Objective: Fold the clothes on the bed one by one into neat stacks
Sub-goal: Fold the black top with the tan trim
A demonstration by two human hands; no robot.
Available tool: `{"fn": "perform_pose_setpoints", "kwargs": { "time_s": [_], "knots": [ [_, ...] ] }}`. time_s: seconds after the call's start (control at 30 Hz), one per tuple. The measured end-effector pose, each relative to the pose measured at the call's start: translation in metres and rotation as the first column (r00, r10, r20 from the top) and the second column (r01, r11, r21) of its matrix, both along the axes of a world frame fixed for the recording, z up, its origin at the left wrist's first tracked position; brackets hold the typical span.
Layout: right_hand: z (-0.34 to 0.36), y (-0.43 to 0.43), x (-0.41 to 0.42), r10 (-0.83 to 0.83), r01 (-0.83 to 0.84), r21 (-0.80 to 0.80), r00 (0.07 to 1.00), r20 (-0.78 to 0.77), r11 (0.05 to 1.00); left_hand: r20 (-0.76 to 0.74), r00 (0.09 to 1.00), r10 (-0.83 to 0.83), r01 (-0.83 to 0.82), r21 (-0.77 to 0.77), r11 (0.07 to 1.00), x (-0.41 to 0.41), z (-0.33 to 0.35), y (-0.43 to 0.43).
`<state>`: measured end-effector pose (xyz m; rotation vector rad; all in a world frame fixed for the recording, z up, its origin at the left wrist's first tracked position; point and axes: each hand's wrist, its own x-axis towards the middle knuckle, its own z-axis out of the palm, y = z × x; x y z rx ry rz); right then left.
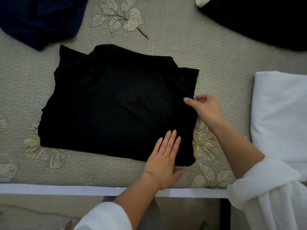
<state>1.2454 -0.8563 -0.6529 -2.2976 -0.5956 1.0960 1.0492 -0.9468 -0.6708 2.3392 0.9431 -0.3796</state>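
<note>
A: where's the garment?
B: black garment (116,103), folded to a rough rectangle, flat on the bed (216,55), mid-frame. Its near edge runs close to the bed's white rail (49,189) but doesn't touch it.
A: left hand?
B: left hand (164,156) lies flat on the garment's near-right corner. Fingers are straight and together, pointing away from the person, resting on the cloth. The thumb (178,172) is off the cloth, on the bed just beside the corner.
A: right hand?
B: right hand (206,108) is at the garment's right edge, farther from the person than the left. Its thumb lies on top of the cloth and the other fingers are curled at the edge, so it reads as a pinch on that edge. Can't tell if the fingertips go under.
A: hands touching?
B: no, apart. Both are on the garment's right side. Nothing is on its left half.
A: fold quality?
B: layers aren't flush. A lower layer sticks out at the far-left corner and along the far-right side.
A: anything else on the bed?
B: navy cloth (39,19) far left, loose, apart from the garment. Black cloth (265,22) far right, also apart. White pillow (280,113) on the right, just beside the right forearm. Both arms are in white sleeves (265,205), pushed up.
</note>
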Motion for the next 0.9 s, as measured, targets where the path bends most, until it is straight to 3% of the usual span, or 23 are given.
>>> {"fn": "perform_pose_setpoints", "kwargs": {
  "time_s": [0.2, 0.27, 0.33, 0.4, 0.47, 0.57, 0.67, 0.77, 0.9],
  "knots": [
    [0.002, 0.011, -0.019, 0.048, -0.043, -0.049, 0.993, 0.111, 0.998, 0.050, 0.997, 0.065, -0.066, 0.013, 0.998, 0.002, 0.001, -0.001],
    [0.007, 0.016, -0.022, -0.050, 0.050, -0.019, 0.999, -0.017, 0.999, 0.159, 0.975, 0.153, -0.142, -0.079, 0.987, 0.002, 0.005, 0.004],
    [0.018, 0.021, -0.021, -0.172, 0.162, -0.058, 0.952, -0.255, 0.985, 0.266, 0.903, 0.338, -0.250, -0.316, 0.915, -0.001, 0.016, 0.016],
    [0.033, 0.029, -0.021, -0.238, 0.214, -0.103, 0.868, -0.436, 0.971, 0.269, 0.740, 0.617, -0.356, -0.622, 0.697, -0.010, 0.036, 0.033],
    [0.051, 0.039, -0.023, -0.210, 0.202, -0.075, 0.815, -0.539, 0.976, 0.240, 0.535, 0.810, -0.333, -0.821, 0.464, -0.028, 0.056, 0.049],
    [0.074, 0.061, -0.039, -0.141, 0.199, 0.028, 0.781, -0.609, 0.980, 0.133, 0.250, 0.959, -0.189, -0.965, 0.183, -0.068, 0.079, 0.069],
    [0.089, 0.084, -0.070, -0.085, 0.182, 0.101, 0.793, -0.603, 0.978, -0.075, 0.013, 0.997, 0.004, -0.997, -0.075, -0.105, 0.086, 0.082],
    [0.095, 0.112, -0.116, -0.024, 0.122, 0.148, 0.842, -0.539, 0.981, -0.194, -0.197, 0.961, 0.121, -0.978, -0.172, -0.142, 0.084, 0.092],
    [0.093, 0.148, -0.183, 0.091, -0.009, 0.192, 0.902, -0.422, 0.981, -0.261, -0.370, 0.891, 0.180, -0.962, -0.207, -0.183, 0.075, 0.096]
  ]
}}
